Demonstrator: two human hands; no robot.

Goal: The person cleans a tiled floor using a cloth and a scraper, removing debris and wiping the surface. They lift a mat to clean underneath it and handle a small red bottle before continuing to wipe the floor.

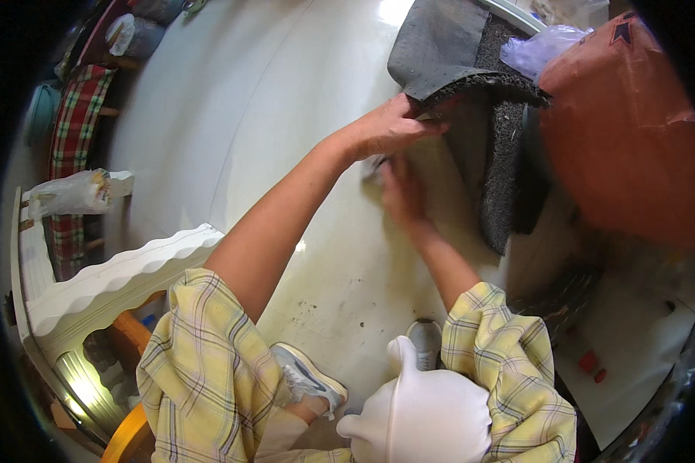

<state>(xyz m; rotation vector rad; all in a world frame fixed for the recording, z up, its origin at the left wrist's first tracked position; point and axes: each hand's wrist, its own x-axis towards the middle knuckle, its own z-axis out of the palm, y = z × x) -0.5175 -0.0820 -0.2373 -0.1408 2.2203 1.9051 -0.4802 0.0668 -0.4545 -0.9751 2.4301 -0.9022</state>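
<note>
A dark grey mat [437,40] with a rough, looped pile on its other face lies partly folded on the pale floor. My left hand [395,128] grips its lifted edge, the fingertips passing under the fold. Below it, my right hand [404,188] is blurred and low over the floor beside the mat. A small greyish cloth [374,169] is in its fingers, pressed to the floor; most of the cloth is hidden behind the hand.
A large orange-red sack [619,133] and a purple plastic bag [541,49] stand to the right of the mat. White scalloped furniture [127,272] is at left, near a plaid cushion [81,121]. Dark specks [307,309] mark the floor by my shoes [308,376].
</note>
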